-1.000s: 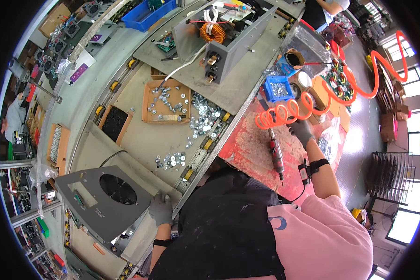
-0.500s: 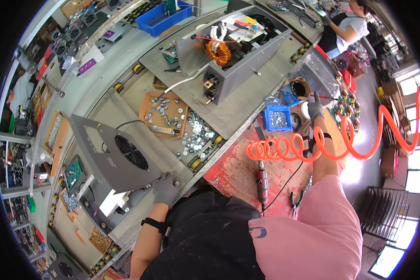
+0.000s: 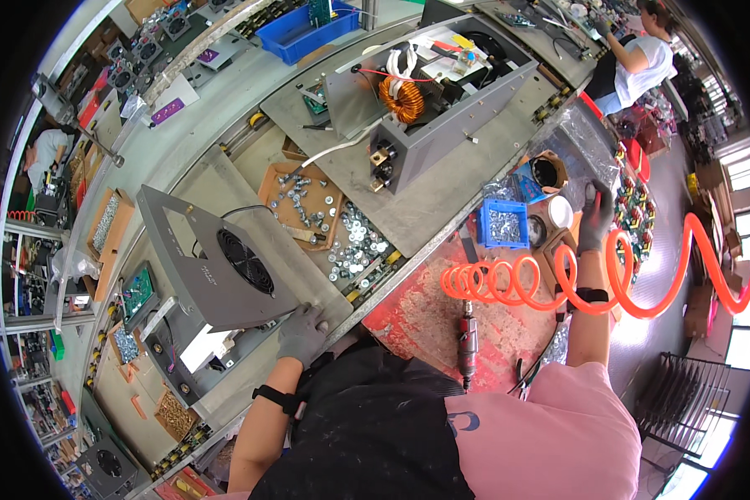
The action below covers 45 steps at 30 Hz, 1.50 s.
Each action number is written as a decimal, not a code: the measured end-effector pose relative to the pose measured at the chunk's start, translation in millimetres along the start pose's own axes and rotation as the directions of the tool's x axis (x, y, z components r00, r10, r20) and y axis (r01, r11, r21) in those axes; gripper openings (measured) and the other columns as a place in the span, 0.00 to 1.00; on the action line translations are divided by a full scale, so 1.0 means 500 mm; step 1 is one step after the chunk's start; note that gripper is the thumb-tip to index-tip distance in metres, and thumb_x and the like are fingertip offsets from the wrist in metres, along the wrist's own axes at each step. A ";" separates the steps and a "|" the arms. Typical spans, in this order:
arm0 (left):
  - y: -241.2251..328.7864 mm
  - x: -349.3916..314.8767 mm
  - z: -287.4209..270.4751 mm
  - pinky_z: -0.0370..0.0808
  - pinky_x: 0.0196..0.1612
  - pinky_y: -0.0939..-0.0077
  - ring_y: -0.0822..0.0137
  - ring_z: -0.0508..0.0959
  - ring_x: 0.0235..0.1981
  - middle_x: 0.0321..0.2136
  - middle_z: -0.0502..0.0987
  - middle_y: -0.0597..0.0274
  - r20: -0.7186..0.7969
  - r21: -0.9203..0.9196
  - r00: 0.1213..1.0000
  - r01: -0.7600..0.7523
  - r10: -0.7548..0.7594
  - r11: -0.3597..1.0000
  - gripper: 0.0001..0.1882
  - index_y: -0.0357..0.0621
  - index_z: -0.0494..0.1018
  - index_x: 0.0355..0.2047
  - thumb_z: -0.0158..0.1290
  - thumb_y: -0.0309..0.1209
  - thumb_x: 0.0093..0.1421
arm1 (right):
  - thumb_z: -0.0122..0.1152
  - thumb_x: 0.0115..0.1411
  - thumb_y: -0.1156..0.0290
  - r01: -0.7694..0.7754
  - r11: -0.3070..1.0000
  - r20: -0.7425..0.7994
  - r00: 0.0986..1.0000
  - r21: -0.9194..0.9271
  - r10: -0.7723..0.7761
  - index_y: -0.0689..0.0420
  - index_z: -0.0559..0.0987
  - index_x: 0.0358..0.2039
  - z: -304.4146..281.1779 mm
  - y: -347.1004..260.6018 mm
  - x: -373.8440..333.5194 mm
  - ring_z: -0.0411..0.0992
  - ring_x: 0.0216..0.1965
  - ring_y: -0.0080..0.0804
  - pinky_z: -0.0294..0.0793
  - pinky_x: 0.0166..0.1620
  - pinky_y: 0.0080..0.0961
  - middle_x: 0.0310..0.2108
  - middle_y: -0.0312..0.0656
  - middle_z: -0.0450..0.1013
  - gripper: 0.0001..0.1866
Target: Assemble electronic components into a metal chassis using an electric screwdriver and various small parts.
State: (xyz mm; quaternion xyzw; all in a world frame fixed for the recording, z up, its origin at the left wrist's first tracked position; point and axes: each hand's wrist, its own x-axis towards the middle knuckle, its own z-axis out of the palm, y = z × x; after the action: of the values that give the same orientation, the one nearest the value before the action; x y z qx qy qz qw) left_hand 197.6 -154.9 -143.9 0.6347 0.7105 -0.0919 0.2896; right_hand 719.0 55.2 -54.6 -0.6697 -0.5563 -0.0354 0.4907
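My left hand (image 3: 302,332), in a grey glove, grips the near corner of a grey metal panel (image 3: 190,250) with a round black fan in it. The panel lies tilted on the conveyor. My right hand (image 3: 596,218), also gloved, reaches out to the right over round open containers (image 3: 560,212) and a tray of small coloured parts (image 3: 637,208); I cannot tell whether it holds anything. An orange coiled air hose (image 3: 558,287) crosses in front of my right forearm. A pneumatic screwdriver (image 3: 467,340) hangs over the red mat.
An open grey chassis (image 3: 442,125) with a copper coil (image 3: 406,98) sits further along the line. A cardboard tray (image 3: 302,200) and loose washers (image 3: 354,246) lie between. A small blue bin (image 3: 502,223) holds screws. Another person (image 3: 637,58) works at the far right.
The fan panel has slid along the conveyor toward me with my left hand on it. My right hand has reached further right, toward the containers and parts tray.
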 end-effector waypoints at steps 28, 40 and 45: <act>-0.352 -0.307 -0.003 0.71 0.43 0.66 0.56 0.75 0.41 0.37 0.76 0.57 -0.276 -0.293 0.949 -0.234 0.152 0.927 0.16 0.49 0.75 0.41 0.47 0.42 0.57 | 0.50 0.59 0.62 -0.213 -0.171 0.247 0.946 0.962 0.211 0.50 0.59 0.13 -0.410 -0.279 -0.317 0.45 0.13 0.18 0.48 0.20 0.20 0.10 0.27 0.49 0.20; -0.599 -0.506 0.037 0.72 0.42 0.66 0.56 0.75 0.37 0.36 0.76 0.59 -0.393 -0.469 0.919 -0.197 -0.004 0.861 0.14 0.49 0.74 0.41 0.48 0.39 0.57 | 0.47 0.62 0.62 -0.570 0.483 0.744 0.563 0.664 -0.359 0.62 0.71 0.41 0.117 -1.038 -0.798 0.62 0.20 0.19 0.63 0.23 0.17 0.22 0.37 0.68 0.16; -0.692 -0.593 0.092 0.72 0.41 0.66 0.55 0.76 0.36 0.35 0.75 0.59 -0.398 -0.555 0.900 -0.082 -0.177 0.828 0.14 0.48 0.74 0.41 0.48 0.38 0.57 | 0.52 0.59 0.67 -0.601 0.536 0.804 0.404 0.593 -0.437 0.60 0.73 0.36 0.288 -1.162 -0.916 0.65 0.23 0.18 0.67 0.27 0.17 0.24 0.38 0.71 0.09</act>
State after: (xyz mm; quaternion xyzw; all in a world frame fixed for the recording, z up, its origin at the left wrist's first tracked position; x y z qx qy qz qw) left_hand -111.2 -490.8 -106.8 0.5078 0.7682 0.2555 0.2946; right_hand 20.7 -228.2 -41.6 -0.2785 -0.6262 0.6341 0.3581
